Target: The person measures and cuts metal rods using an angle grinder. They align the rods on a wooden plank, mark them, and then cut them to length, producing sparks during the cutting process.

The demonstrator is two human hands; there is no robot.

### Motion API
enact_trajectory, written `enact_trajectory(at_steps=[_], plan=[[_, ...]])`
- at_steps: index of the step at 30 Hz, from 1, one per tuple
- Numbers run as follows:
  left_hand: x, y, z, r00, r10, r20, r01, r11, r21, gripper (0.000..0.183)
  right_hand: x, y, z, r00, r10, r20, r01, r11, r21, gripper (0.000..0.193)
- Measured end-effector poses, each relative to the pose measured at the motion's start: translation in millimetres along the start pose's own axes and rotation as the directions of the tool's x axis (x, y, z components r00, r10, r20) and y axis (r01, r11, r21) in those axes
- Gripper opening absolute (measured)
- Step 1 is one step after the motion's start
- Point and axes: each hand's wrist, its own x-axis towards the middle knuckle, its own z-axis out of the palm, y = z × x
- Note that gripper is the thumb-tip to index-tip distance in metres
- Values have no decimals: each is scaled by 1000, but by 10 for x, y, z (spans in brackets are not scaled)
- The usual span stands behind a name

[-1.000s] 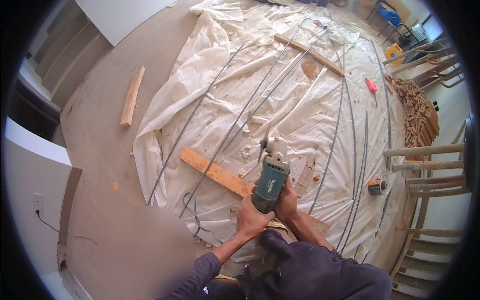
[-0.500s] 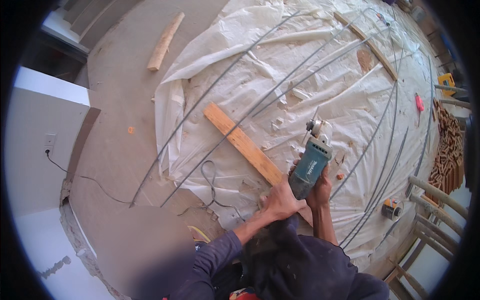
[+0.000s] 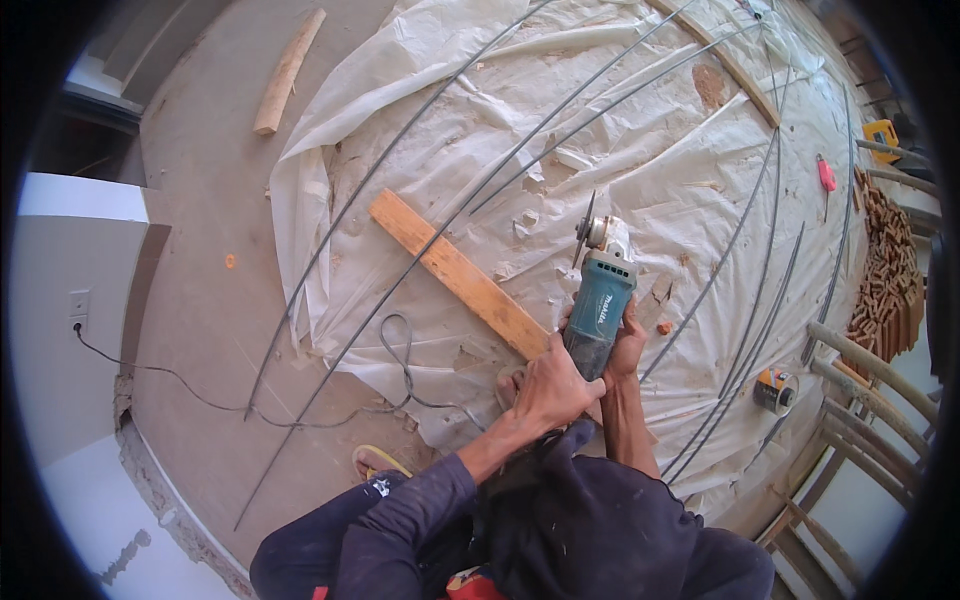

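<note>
A teal angle grinder (image 3: 600,305) is held in front of me, its disc (image 3: 585,232) and metal head pointing away over the plastic sheet. My left hand (image 3: 556,385) is closed around the rear end of the grinder. On the other side of the body, my right hand (image 3: 627,350) grips it from the right and below, its fingers partly hidden. Just left of the tool, a wooden plank (image 3: 455,270) lies on the sheet, its near end close to my left hand. Long grey metal rods (image 3: 370,285) cross over the plank.
White plastic sheeting (image 3: 640,180) covers much of the floor. A dark cord (image 3: 405,385) runs to a wall socket (image 3: 78,303) at left. To the right lie more rods (image 3: 765,345), a small drum-shaped container (image 3: 775,391), wooden poles (image 3: 870,360) and a brown brick-like pile (image 3: 885,270).
The grinder and both hands appear slightly farther left, and the disc now shows nearly edge-on. The whole view has shifted a little. Both hands keep their hold.
</note>
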Motion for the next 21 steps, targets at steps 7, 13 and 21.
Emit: enact_trajectory(at_steps=[7,13,21], plan=[[76,68,-216,999,-37,27,35,997,72,77,-22,13,273,998,37,-52,-39,998,-49,72],[95,72,-202,998,-53,44,47,990,132,79,44,-19,143,997,68,-24,-68,998,18,72],[60,157,-144,997,-61,50,56,995,88,88,110,-23,-39,991,7,-132,-10,1000,-24,71]])
